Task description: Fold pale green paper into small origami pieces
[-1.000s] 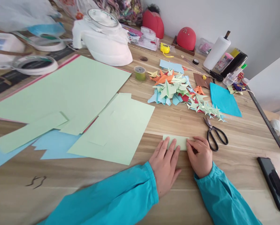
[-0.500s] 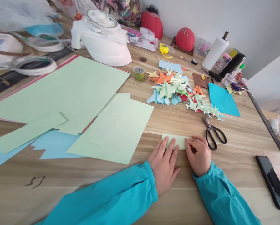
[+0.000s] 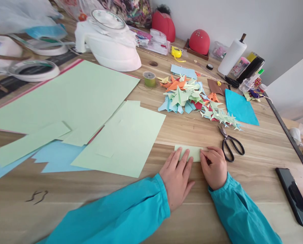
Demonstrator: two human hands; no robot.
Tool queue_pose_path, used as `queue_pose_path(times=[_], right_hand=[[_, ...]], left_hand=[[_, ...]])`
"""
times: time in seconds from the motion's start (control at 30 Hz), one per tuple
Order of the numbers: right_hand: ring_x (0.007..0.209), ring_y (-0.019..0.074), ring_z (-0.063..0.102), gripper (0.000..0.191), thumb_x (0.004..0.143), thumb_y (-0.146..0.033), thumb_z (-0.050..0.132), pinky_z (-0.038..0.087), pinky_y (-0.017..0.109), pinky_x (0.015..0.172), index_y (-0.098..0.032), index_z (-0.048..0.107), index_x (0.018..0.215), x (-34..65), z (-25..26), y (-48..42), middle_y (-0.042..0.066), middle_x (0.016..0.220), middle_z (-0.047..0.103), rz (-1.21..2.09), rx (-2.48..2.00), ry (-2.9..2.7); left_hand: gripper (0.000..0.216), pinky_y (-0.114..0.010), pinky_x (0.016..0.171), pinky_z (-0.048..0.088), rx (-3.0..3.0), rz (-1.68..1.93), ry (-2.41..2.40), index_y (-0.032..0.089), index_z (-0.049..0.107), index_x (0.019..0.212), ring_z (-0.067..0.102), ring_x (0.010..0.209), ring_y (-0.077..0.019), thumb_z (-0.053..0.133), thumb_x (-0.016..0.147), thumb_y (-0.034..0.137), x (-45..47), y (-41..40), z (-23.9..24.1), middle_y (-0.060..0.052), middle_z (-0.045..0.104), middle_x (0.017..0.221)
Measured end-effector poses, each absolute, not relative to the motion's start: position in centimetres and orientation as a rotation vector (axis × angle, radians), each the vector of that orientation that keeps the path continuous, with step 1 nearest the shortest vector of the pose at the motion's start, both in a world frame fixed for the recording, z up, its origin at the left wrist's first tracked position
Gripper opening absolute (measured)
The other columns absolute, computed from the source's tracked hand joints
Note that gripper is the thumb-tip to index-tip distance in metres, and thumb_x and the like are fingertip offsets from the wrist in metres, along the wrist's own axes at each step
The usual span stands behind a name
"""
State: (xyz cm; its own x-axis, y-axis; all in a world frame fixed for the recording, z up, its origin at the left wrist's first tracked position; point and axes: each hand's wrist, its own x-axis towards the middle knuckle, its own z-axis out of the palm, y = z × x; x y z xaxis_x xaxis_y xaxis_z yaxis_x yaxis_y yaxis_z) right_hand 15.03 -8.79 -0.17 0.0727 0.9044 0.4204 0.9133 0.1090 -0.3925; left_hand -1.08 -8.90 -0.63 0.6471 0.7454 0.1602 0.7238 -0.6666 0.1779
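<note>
A small folded strip of pale green paper [image 3: 195, 151] lies flat on the wooden table near the front edge. My left hand [image 3: 177, 178] lies flat with its fingers stretched onto the strip's left half. My right hand [image 3: 214, 167] has its fingers curled and pressed on the strip's right end. Both arms wear teal sleeves.
Black scissors [image 3: 231, 143] lie just right of my right hand. A pile of folded paper shapes [image 3: 192, 96] sits behind. Large pale green sheets [image 3: 121, 139] and blue sheets [image 3: 55, 159] cover the left. A black phone [image 3: 292, 195] lies at the right edge. A white container [image 3: 108, 44], tape rolls and clutter stand at the back.
</note>
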Motion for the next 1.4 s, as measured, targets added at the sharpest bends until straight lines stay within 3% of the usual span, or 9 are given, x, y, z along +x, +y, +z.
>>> queue_pose_path(times=[0.33, 0.5, 0.7, 1.0, 1.2, 1.4], right_hand=[[0.086, 0.0227, 0.056, 0.017, 0.082, -0.019, 0.053, 0.047, 0.039, 0.081, -0.017, 0.069, 0.082, 15.1, -0.1, -8.8, 0.007, 0.068, 0.065, -0.165, -1.756, -1.887], [0.097, 0.0261, 0.056, 0.015, 0.081, -0.023, 0.056, 0.037, 0.049, 0.093, -0.019, 0.068, 0.087, 13.8, 1.2, -9.4, 0.012, 0.098, 0.064, -0.467, -1.671, -2.048], [0.082, 0.0171, 0.059, 0.013, 0.082, -0.015, 0.053, 0.038, 0.040, 0.093, -0.018, 0.065, 0.077, 13.0, 1.4, -9.7, 0.003, 0.073, 0.066, -0.307, -1.434, -2.204], [0.079, 0.0166, 0.058, 0.017, 0.081, -0.010, 0.050, 0.040, 0.038, 0.089, -0.017, 0.062, 0.072, 13.1, 1.6, -9.9, 0.004, 0.071, 0.064, -0.322, -1.463, -2.286], [0.078, 0.0162, 0.055, 0.022, 0.083, -0.010, 0.047, 0.039, 0.040, 0.091, -0.018, 0.061, 0.069, 13.2, 1.5, -10.0, 0.003, 0.071, 0.061, -0.366, -1.460, -2.376], [0.079, 0.0161, 0.054, 0.025, 0.084, -0.010, 0.045, 0.038, 0.040, 0.093, -0.019, 0.062, 0.069, 13.1, 1.6, -10.0, 0.004, 0.072, 0.060, -0.370, -1.507, -2.375]], left_hand=[[0.058, -0.048, 0.105, 0.023, 2.784, 0.378, 1.220, 0.013, 0.051, 0.126, 0.025, 0.131, -0.0355, 0.043, 0.082, 0.050, -1.1, -8.6, -0.8, -0.014, 0.040, 0.139], [0.062, -0.049, 0.103, 0.025, 2.827, 0.382, 1.157, 0.012, 0.052, 0.125, 0.027, 0.129, -0.0374, 0.041, 0.081, 0.054, -1.1, -8.2, -1.5, -0.016, 0.042, 0.137], [0.061, -0.050, 0.103, 0.025, 2.860, 0.294, 1.107, 0.010, 0.056, 0.120, 0.026, 0.130, -0.0384, 0.040, 0.081, 0.053, -1.1, -8.0, -1.4, -0.017, 0.041, 0.138], [0.062, -0.049, 0.100, 0.028, 2.843, 0.313, 1.082, 0.009, 0.052, 0.124, 0.031, 0.126, -0.0385, 0.040, 0.081, 0.052, -1.1, -7.7, -1.1, -0.017, 0.042, 0.136], [0.060, -0.045, 0.104, 0.022, 2.857, 0.350, 1.216, 0.010, 0.051, 0.125, 0.028, 0.128, -0.0339, 0.045, 0.080, 0.050, -1.0, -8.6, -0.2, -0.014, 0.039, 0.140], [0.058, -0.041, 0.099, 0.029, 2.925, 0.324, 1.139, 0.004, 0.050, 0.124, 0.044, 0.113, -0.0292, 0.043, 0.084, 0.046, -0.8, -8.8, 0.1, -0.018, 0.051, 0.126]])
